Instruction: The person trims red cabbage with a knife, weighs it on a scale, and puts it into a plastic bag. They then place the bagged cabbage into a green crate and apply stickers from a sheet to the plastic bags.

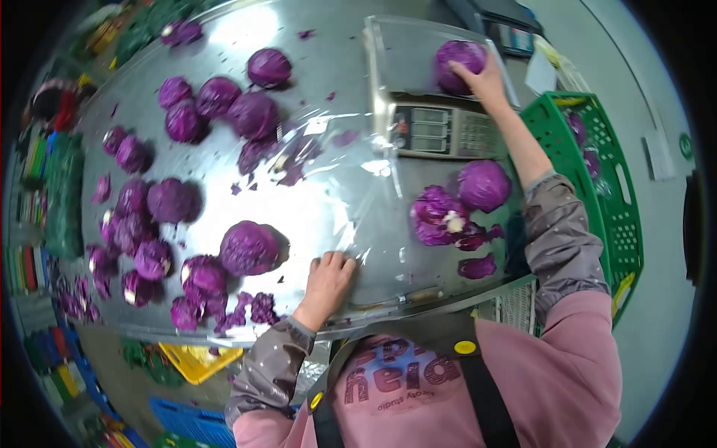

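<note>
On the tray (pixel 399 56) of a weighing scale (pixel 426 133), my right hand (pixel 482 78) is wrapped round a red cabbage (pixel 453 61). My left hand (pixel 327 282) rests near the table's front edge, its fingers curled at the edge of a clear plastic film (pixel 362 175); the fingertips are partly hidden. Just right of it lies a knife (pixel 422 296) with a wooden handle. Below the scale sit a whole red cabbage (pixel 484 185) and a partly peeled one (pixel 435 215) with loose leaves. Another red cabbage (pixel 250 248) is left of my left hand.
Several more red cabbages (pixel 173 200) and leaf scraps cover the left of the metal table (pixel 314 75). A green crate (pixel 609 201) holding cabbages stands at the right. A yellow crate (pixel 196 366) and a blue crate (pixel 187 422) are on the floor below the table.
</note>
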The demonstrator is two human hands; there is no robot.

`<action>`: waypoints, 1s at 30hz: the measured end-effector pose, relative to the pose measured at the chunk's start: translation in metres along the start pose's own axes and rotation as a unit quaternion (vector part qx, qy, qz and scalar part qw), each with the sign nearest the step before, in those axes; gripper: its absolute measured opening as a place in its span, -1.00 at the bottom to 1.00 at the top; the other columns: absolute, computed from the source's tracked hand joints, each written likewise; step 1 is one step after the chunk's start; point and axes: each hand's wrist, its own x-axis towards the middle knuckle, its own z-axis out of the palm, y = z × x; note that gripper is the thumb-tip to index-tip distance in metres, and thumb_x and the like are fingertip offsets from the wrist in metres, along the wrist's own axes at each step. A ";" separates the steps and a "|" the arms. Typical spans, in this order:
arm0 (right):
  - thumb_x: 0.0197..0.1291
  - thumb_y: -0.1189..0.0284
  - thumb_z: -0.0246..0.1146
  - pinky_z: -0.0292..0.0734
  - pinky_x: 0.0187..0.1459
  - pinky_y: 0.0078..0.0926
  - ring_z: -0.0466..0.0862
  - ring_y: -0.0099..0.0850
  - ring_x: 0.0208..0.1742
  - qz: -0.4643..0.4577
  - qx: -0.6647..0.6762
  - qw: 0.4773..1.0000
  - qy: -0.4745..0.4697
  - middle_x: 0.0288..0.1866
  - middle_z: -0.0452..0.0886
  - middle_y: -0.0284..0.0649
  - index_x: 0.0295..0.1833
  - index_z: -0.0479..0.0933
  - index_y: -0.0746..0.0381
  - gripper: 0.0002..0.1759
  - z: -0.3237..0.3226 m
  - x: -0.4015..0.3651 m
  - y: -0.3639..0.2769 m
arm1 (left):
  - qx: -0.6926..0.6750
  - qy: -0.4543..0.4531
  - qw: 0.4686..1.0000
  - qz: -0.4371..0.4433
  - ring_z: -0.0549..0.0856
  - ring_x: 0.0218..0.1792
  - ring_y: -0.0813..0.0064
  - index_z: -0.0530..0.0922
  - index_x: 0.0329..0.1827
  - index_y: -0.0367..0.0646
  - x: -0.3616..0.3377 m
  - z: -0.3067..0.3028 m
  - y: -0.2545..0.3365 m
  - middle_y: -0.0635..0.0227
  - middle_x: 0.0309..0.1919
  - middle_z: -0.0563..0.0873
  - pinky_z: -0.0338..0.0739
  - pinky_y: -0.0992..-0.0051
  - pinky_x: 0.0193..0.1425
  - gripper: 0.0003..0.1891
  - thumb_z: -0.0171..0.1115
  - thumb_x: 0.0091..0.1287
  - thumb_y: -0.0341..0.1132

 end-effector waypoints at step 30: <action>0.05 -0.09 0.15 0.40 -0.06 -0.43 0.43 -0.36 0.06 0.232 0.109 0.965 -0.060 0.12 0.39 -0.17 0.25 0.23 0.18 -0.24 -0.068 -0.023 0.001 | 0.135 -0.065 0.988 -0.028 0.50 -0.22 0.29 0.37 -0.15 -0.19 0.017 0.001 -0.002 0.25 -0.28 0.42 0.52 0.42 -0.33 -0.65 0.13 -0.06 -0.53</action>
